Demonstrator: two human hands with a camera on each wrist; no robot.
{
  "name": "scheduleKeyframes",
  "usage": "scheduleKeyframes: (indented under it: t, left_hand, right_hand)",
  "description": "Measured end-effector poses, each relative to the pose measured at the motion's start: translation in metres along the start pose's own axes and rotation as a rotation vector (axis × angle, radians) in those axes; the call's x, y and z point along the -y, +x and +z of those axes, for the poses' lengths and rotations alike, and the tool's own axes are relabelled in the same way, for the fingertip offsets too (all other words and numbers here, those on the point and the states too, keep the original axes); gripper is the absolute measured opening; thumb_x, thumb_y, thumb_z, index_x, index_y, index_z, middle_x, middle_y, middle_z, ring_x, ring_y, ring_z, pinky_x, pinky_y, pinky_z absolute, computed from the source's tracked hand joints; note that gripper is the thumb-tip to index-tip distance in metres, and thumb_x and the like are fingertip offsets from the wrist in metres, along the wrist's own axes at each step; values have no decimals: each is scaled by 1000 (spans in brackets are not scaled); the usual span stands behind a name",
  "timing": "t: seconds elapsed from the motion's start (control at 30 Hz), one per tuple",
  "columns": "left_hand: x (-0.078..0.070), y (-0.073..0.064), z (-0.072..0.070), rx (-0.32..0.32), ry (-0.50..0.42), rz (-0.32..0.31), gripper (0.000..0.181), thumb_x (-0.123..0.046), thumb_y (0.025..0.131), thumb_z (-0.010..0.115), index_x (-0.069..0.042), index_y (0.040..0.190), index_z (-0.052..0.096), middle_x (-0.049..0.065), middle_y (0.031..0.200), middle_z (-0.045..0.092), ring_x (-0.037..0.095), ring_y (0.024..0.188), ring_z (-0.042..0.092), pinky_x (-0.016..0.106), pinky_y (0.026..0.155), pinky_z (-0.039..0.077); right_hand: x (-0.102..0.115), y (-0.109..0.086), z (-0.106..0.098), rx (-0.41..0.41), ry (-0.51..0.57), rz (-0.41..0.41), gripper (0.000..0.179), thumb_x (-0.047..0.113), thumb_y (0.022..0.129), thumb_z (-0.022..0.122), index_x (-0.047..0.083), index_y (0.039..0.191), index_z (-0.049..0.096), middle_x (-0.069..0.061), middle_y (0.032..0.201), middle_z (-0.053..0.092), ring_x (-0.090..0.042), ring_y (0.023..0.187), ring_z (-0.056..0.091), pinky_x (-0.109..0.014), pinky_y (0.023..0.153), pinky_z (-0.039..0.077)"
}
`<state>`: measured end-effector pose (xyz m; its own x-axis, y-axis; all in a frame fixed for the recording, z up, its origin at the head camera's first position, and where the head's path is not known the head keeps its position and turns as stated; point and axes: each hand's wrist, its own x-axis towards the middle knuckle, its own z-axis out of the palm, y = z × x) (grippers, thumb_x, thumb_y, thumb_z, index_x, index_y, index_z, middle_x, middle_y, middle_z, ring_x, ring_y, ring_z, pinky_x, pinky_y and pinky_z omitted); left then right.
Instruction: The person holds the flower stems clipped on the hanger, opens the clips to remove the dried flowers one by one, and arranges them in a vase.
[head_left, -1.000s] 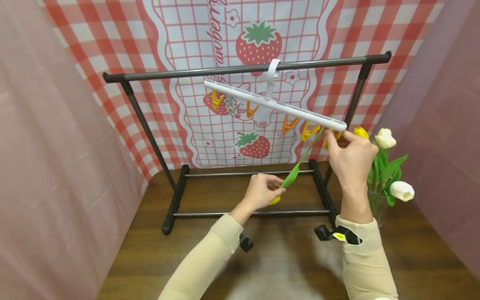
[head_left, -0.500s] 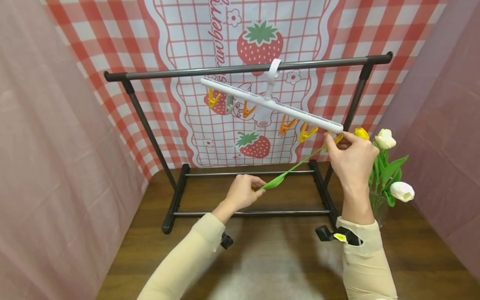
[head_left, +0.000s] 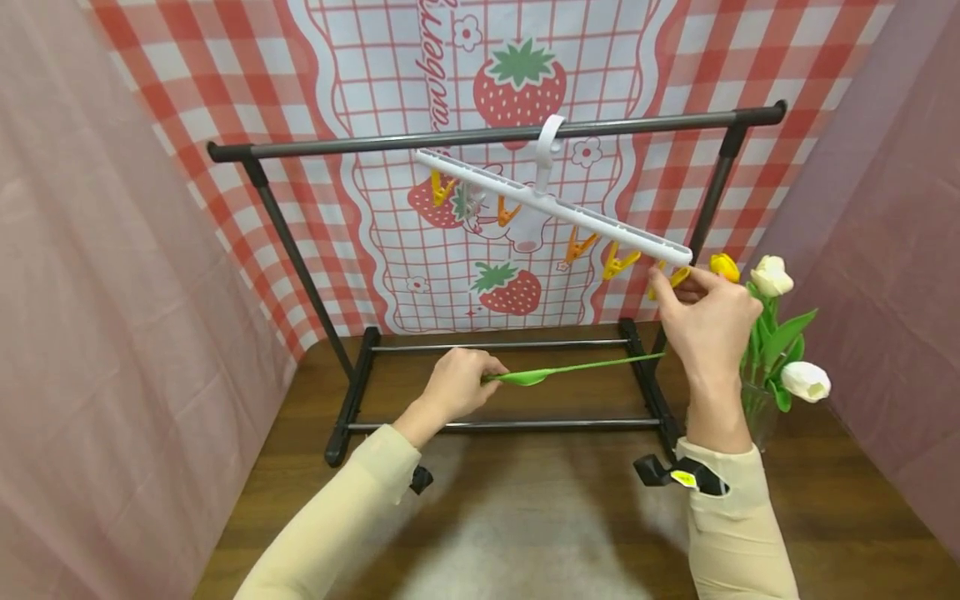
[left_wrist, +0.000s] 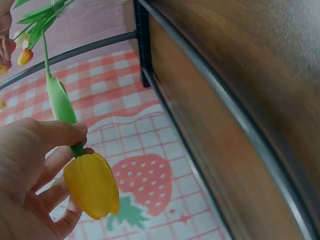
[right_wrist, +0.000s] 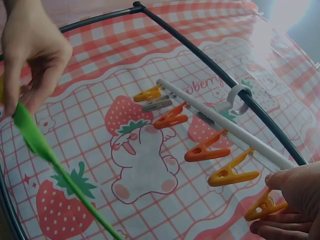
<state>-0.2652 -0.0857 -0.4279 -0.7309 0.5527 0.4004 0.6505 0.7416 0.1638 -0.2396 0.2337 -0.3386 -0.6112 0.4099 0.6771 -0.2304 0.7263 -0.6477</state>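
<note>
Between thumb and fingers, my left hand [head_left: 453,385] pinches an artificial tulip [head_left: 528,377] by the stem just below its bloom. In the left wrist view the yellow bloom [left_wrist: 92,185] points toward the camera. Its green stem reaches right across the rack, with the tip below my right hand and apart from it. A white clip hanger [head_left: 600,227] hangs tilted from the rail, right end lower. My right hand [head_left: 708,329] pinches the yellow clip [right_wrist: 260,209] at that low end; nothing shows in the clip. Several orange, yellow and grey clips [right_wrist: 207,150] hang along the hanger.
A dark metal rack [head_left: 375,143] stands on the wooden table [head_left: 525,508]. Right of it, behind my right wrist, a clear vase [head_left: 759,410] holds white and yellow tulips [head_left: 771,277]. A strawberry-print cloth [head_left: 517,92] hangs behind; pink curtains [head_left: 97,292] flank both sides.
My left hand has moved left with the tulip, and the stem has swung down from the end clip to nearly level. My right hand stays at the clip.
</note>
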Motion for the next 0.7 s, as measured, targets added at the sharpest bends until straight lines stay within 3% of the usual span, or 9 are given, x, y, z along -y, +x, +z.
scheduleKeyframes:
  t: [0.1, 0.2, 0.3, 0.43, 0.53, 0.7]
  left_hand:
    - [-2, -2, -9, -24, 40, 30, 12, -18, 89, 87, -20, 100, 86, -5, 92, 83, 13, 81, 77, 34, 75, 59]
    - [-5, -3, -18, -38, 74, 58, 12, -19, 89, 87, -22, 100, 86, -7, 92, 83, 12, 83, 76, 35, 73, 53]
    - [-10, -3, -29, -56, 92, 89, 12, -19, 89, 87, -22, 100, 86, -7, 94, 83, 13, 85, 76, 33, 71, 51]
    - [-19, -2, -44, -80, 113, 124, 13, -20, 88, 88, -22, 100, 86, -7, 96, 83, 13, 87, 76, 33, 70, 49]
    - [-27, -3, -54, -85, 125, 142, 13, -20, 87, 89, -22, 100, 86, -7, 96, 83, 11, 87, 76, 32, 70, 48]
    - [-39, -3, -65, -97, 126, 197, 14, -22, 87, 89, -22, 101, 86, -8, 96, 83, 10, 86, 75, 28, 67, 46]
  right_hand:
    - [0, -6, -7, 25, -53, -20, 44, 44, 94, 78, 1, 100, 85, -19, 87, 81, 0, 69, 75, -51, 89, 46]
    - [5, -16, -18, 71, -128, -62, 44, 40, 95, 77, -3, 103, 83, -19, 87, 81, -38, 80, 80, -53, 84, 49]
    - [16, -28, -29, 120, -160, -148, 36, 30, 95, 77, -4, 107, 82, -19, 86, 81, -39, 76, 80, -53, 75, 53]
    - [35, -41, -33, 219, -111, -373, 26, 19, 90, 83, 1, 109, 83, -14, 87, 83, -29, 68, 79, -49, 64, 57]
    - [47, -47, -27, 373, -65, -542, 30, 17, 85, 88, 5, 112, 83, -11, 93, 83, -24, 74, 78, -46, 67, 60]
    - [57, -57, -13, 629, -68, -666, 32, 17, 85, 90, 7, 114, 82, -9, 100, 80, -25, 88, 77, -45, 75, 63]
